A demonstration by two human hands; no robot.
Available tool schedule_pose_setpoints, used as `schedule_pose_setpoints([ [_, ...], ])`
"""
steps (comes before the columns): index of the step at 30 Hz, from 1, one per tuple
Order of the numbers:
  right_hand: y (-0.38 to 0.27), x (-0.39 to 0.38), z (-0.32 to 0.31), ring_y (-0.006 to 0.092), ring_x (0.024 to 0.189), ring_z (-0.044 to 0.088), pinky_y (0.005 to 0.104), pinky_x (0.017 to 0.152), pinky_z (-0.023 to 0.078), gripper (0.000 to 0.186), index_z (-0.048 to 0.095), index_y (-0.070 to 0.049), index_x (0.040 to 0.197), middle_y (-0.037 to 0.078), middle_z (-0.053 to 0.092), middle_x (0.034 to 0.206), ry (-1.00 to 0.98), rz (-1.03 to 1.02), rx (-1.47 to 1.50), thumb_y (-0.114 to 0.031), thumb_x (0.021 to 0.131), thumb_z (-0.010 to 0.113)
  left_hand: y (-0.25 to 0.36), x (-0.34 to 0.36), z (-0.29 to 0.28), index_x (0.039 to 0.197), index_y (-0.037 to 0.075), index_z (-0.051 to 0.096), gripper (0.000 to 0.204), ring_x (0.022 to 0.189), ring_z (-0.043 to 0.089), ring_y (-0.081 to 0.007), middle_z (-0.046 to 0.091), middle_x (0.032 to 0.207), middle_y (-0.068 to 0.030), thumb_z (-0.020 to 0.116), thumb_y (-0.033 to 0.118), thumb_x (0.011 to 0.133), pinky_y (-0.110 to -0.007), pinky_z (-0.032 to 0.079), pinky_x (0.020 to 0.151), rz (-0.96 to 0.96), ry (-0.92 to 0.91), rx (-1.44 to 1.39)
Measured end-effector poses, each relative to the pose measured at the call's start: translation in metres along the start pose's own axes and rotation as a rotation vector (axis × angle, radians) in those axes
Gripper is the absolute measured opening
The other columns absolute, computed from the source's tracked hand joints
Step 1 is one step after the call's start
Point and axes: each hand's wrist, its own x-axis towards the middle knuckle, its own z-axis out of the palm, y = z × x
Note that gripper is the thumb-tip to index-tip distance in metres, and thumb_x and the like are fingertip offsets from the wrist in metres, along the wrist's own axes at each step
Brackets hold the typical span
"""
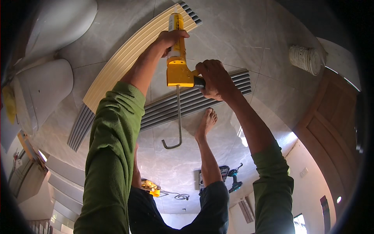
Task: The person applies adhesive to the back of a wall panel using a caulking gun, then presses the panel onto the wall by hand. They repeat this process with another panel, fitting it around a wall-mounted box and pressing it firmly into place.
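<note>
Fingers (206, 67) of right hand (216, 80) wrapped round black handle (199, 82); left hand (169, 39) curled round caulking gun (178, 74).

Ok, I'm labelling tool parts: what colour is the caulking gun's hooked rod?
The hooked rod is metallic grey; the head view shows it best.

Both arms reach out. Left hand (171, 40) leads, curled in a closed grip, thumb (182, 34) laid across to the right; its other fingers mostly hidden. Left forearm (143, 67) runs up to it, green sleeve (113, 152) bunched below the wrist. Right hand (215, 80) sits nearer the body, right of the left fingers, back of hand showing, fingers bent in a closed grip. Right forearm (249, 121) angles in from lower right, bare to mid-forearm. Bare right foot (207, 121) shows below the right fingers.
</note>
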Motion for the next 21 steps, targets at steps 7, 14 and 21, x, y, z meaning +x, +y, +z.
schedule_pose_setpoints([
  [7, -0.001, 0.002, 0.003, 0.0308, 0.1, 0.053, 0.0422, 0.093, 0.039, 0.055, 0.05, -0.007, 0.105, 0.012, 0.055, 0.1, 0.015, 0.002, 0.002, -0.014, 0.058, 0.076, -0.003, 0.005, -0.002, 0.107, 0.004, 0.051, 0.041, 0.059, 0.065, -0.0204, 0.063, 0.076, -0.0111, 0.069, 0.03, 0.081, -0.035, 0.057, 0.055, -0.023, -0.009, 0.0],
  [14, -0.002, 0.007, 0.007, 0.0298, 0.096, 0.054, 0.042, 0.091, 0.04, 0.052, 0.051, -0.008, 0.103, 0.011, 0.055, 0.096, 0.021, 0.007, 0.015, -0.015, 0.058, 0.075, -0.003, 0.01, -0.006, 0.109, 0.003, 0.051, 0.045, 0.06, 0.066, -0.0204, 0.063, 0.077, -0.011, 0.07, 0.031, 0.08, -0.035, 0.058, 0.056, 0.003, -0.008, 0.029],
  [21, -0.003, 0.006, 0.007, 0.0289, 0.093, 0.056, 0.0409, 0.088, 0.041, 0.046, 0.052, -0.008, 0.099, 0.01, 0.056, 0.091, 0.03, 0.033, 0.008, -0.016, 0.06, 0.075, -0.003, 0.01, -0.005, 0.109, 0.003, 0.05, 0.046, 0.061, 0.066, -0.0206, 0.062, 0.076, -0.0104, 0.071, 0.031, 0.079, -0.035, 0.058, 0.056, 0.027, -0.05, 0.052],
])
